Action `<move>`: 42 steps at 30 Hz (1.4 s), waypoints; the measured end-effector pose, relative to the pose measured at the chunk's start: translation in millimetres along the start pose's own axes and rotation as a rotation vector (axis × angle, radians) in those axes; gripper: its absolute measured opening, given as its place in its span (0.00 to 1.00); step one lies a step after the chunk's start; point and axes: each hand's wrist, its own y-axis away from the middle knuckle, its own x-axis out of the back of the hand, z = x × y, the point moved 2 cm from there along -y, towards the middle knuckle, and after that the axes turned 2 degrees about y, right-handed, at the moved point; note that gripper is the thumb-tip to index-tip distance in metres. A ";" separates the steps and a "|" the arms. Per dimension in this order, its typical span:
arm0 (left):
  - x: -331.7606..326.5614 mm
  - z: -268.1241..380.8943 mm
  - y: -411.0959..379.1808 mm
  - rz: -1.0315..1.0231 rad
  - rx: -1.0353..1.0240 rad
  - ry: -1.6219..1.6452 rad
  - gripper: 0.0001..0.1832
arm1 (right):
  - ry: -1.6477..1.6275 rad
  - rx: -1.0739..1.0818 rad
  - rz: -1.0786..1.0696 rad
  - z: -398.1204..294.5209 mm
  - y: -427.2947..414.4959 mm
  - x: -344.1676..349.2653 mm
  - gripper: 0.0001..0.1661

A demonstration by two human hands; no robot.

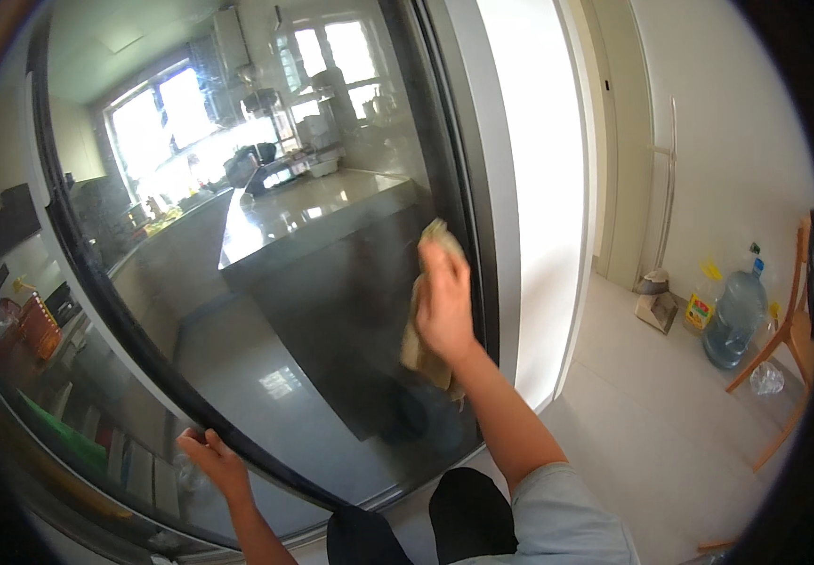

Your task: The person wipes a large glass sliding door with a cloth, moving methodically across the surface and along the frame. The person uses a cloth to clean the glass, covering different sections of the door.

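A tall glass door panel point(336, 282) in a dark frame stands in front of me, and a kitchen shows through it. Flat against the glass, near the right-hand frame, my right hand point(443, 307) holds a tan cloth point(417, 357). Part of the cloth sticks out above the fingers, and the rest hangs below the palm. Lower left, my left hand point(216, 462) grips the edge of the door's frame point(131, 360), its fingers bent around it.
Behind the glass is a counter point(350, 201) with appliances. To my right, a dustpan point(656, 311), a yellow-labelled plastic bottle point(700, 304), a large water jug point(735, 321) and a crumpled plastic bag point(767, 378) stand or lie by a wooden chair point(795, 325). A bright panel point(541, 176) adjoins the door.
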 end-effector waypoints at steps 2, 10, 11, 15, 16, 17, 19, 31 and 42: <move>-2.8 8.9 4.1 -0.025 0.020 0.013 0.10 | -0.084 -0.079 0.150 5.2 -27.3 0.6 0.32; 2.8 3.4 -2.3 -0.040 -0.037 0.002 0.11 | -0.198 0.253 -0.181 -65.8 6.8 -37.3 0.30; 4.4 2.4 -3.2 -0.066 -0.029 0.012 0.11 | -0.169 0.292 -0.223 -53.8 7.1 -33.4 0.29; 5.4 1.8 -1.3 -0.116 0.004 0.068 0.11 | -0.134 0.195 0.103 -11.9 -32.7 -16.1 0.27; 2.4 -4.0 -1.6 -0.104 -0.001 0.098 0.11 | -0.135 0.143 0.186 -14.2 -54.2 -14.1 0.28; 0.4 -7.3 -2.2 -0.093 -0.007 0.129 0.11 | -0.135 0.091 0.269 -19.9 -68.7 -12.7 0.29; 2.8 -0.7 -1.8 -0.096 0.020 0.116 0.11 | -0.093 0.082 0.312 -36.5 -76.3 -27.0 0.30; 8.1 0.1 -2.9 -0.160 0.028 0.208 0.13 | -0.107 0.226 0.085 -17.1 -63.7 -8.6 0.31; 11.5 -1.8 -4.5 -0.096 -0.002 0.200 0.14 | -0.067 0.553 -0.336 -77.9 -22.1 -37.0 0.31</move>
